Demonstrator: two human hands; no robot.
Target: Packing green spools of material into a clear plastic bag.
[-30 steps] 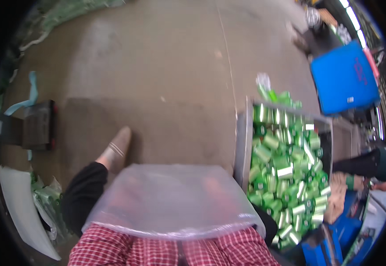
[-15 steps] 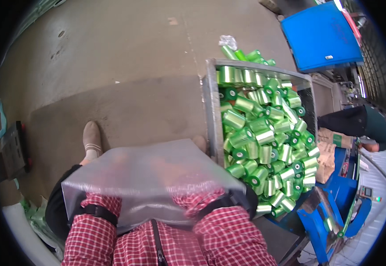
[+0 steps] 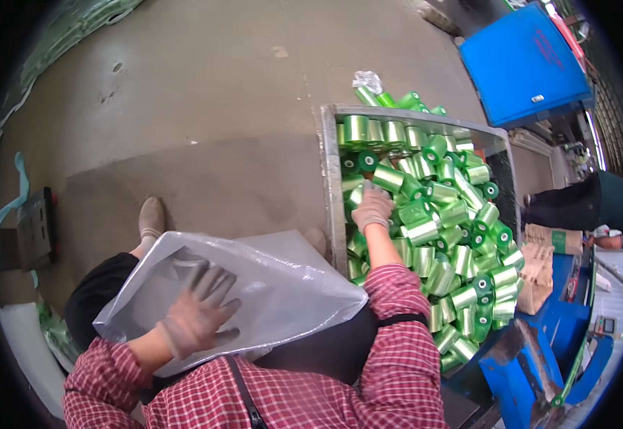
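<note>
My left hand, in a pale glove with grey fingers, is spread against a clear plastic bag across my lap. Whether it rests on the bag or inside it I cannot make out. To the right, my gloved right hand reaches into a grey bin heaped with shiny green rolls of film. Its fingers curve over a green film roll near the bin's left wall, partly hidden beneath the hand. Other green film rolls lie jumbled around it.
Several rolls and crumpled clear film lie beyond the bin's far edge. A blue box stands at far right. Brown paper bags and blue machinery are beside the bin; a person is behind them. A dark scale-like device sits left.
Both hands were under or inside the bag, which was held spread out. My right hand has moved out to the rolls in the bin; the bag now lies slanted, with my left hand spread.
</note>
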